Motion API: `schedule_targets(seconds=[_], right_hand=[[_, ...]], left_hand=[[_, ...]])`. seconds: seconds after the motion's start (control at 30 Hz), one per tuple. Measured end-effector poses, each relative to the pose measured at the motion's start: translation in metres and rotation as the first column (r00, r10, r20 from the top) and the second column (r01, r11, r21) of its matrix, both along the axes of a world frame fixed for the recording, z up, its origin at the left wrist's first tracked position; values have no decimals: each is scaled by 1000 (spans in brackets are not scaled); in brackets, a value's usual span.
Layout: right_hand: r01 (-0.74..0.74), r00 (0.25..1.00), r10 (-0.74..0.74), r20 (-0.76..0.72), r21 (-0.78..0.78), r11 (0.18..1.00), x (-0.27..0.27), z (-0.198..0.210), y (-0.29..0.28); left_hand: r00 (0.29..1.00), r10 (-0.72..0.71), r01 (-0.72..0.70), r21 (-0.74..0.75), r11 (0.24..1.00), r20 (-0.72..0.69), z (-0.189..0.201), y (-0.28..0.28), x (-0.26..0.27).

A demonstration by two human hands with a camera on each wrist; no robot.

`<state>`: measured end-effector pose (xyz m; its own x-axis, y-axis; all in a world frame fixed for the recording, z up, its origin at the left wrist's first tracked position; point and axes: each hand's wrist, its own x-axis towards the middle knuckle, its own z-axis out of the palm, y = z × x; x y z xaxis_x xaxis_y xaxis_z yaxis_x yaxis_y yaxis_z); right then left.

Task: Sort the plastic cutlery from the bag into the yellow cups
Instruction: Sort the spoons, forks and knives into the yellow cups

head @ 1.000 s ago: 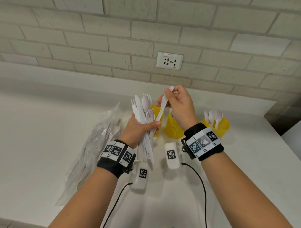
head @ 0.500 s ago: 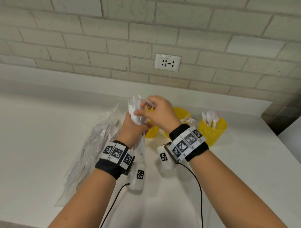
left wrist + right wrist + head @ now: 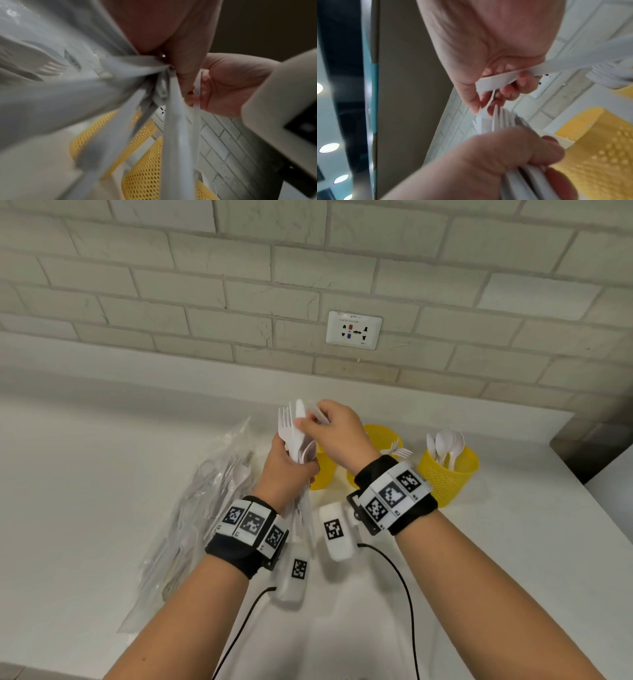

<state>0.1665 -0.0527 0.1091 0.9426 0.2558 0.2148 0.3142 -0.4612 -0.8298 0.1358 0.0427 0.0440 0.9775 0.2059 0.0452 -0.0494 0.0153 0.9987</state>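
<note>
My left hand (image 3: 301, 465) grips an upright bundle of white plastic cutlery (image 3: 291, 429), forks and knives fanned at the top. My right hand (image 3: 310, 419) pinches one white piece (image 3: 320, 415) at the top of that bundle; the right wrist view shows its flat handle (image 3: 496, 81) between thumb and fingers. Three yellow mesh cups stand behind the hands: the left cup (image 3: 322, 472) is mostly hidden, the middle cup (image 3: 380, 436) holds forks (image 3: 399, 451), and the right cup (image 3: 448, 474) holds spoons (image 3: 445, 443). The clear bag (image 3: 205, 508) lies at the left with more cutlery inside.
All of this sits on a white counter (image 3: 85, 474) against a brick wall with a socket (image 3: 354, 330). The counter's right edge drops off near a dark gap (image 3: 589, 453). Cables from both wrist units trail toward the front edge.
A second ago my right hand held a fork over the middle cup. The fork now lies in that cup, and the hand has come back left and pinched another piece from the bundle.
</note>
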Motion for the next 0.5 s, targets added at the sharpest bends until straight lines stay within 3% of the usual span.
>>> schedule_targets(seconds=[0.13,0.33,0.4,0.5], right_hand=[[27,999,-13,-51,296,955,11,10,-2],[93,986,-157,58,588,803,37,37,-5],[56,987,-139,83,634,771,45,35,-1],[70,985,-146,91,564,823,55,17,9]], left_hand=[[1000,-3,3,22,1000,-22,-2,4,2],[998,43,-43,5,999,-46,-9,18,-1],[996,69,-69,-10,998,-55,-9,24,-1],[996,74,-76,-41,996,-51,-6,32,0]])
